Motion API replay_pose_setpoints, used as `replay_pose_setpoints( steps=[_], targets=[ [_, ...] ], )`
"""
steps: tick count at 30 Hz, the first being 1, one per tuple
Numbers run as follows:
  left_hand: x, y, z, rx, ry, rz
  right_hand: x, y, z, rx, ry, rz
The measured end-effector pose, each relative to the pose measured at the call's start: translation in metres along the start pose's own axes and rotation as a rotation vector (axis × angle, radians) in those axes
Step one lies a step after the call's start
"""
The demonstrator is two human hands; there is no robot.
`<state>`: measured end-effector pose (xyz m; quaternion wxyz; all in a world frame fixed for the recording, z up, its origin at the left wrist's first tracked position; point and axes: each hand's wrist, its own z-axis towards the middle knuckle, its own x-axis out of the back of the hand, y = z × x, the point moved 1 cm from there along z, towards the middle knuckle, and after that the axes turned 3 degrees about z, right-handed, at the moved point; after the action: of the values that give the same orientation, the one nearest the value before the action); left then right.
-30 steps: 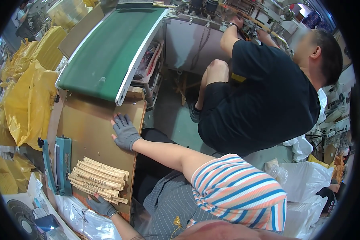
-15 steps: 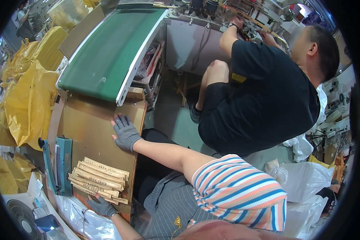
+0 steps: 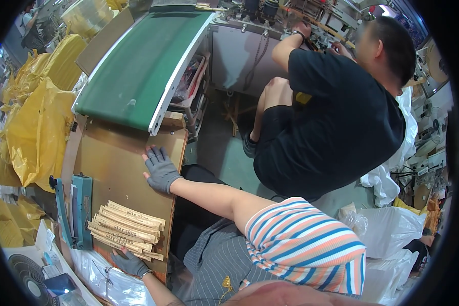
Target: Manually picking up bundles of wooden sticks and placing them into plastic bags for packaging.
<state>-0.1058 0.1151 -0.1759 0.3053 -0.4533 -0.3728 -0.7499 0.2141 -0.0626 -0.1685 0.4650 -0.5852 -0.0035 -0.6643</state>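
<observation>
— Grey-gloved left hand (image 3: 129, 263), what's it on?
— Its fingers rest on the near edge of the stack of tan paper packets (image 3: 126, 229); no closed grasp shows.
— And the packets' long axis?
— Left to right, far ends tipped slightly down-right, beside the teal heat sealer (image 3: 79, 210).
— Right hand (image 3: 161, 169)?
— Flat, fingers spread, on the brown board (image 3: 112, 168) below the green conveyor belt (image 3: 143, 66).
— Any change?
— None; both hands stay put.
</observation>
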Motion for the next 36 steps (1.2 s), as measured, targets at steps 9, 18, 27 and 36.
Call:
replay_pose_setpoints(
  steps=[9, 18, 27, 36],
  targets=[
    [0.0, 0.002, 0.0, 0.001, -0.009, 0.003, -0.001, 0.002, 0.0, -0.009, 0.0, 0.007],
    [-0.003, -0.005, 0.0, 0.007, 0.001, 0.026, 0.002, -0.001, 0.0, -0.007, 0.002, 0.003],
    [0.002, 0.002, 0.0, 0.019, -0.01, 0.017, 0.001, -0.001, -0.001, -0.001, 0.019, 0.001],
    [0.011, 0.013, -0.001, 0.037, -0.037, 0.01, 0.003, -0.002, 0.0, -0.008, 0.004, -0.008]
  ],
)
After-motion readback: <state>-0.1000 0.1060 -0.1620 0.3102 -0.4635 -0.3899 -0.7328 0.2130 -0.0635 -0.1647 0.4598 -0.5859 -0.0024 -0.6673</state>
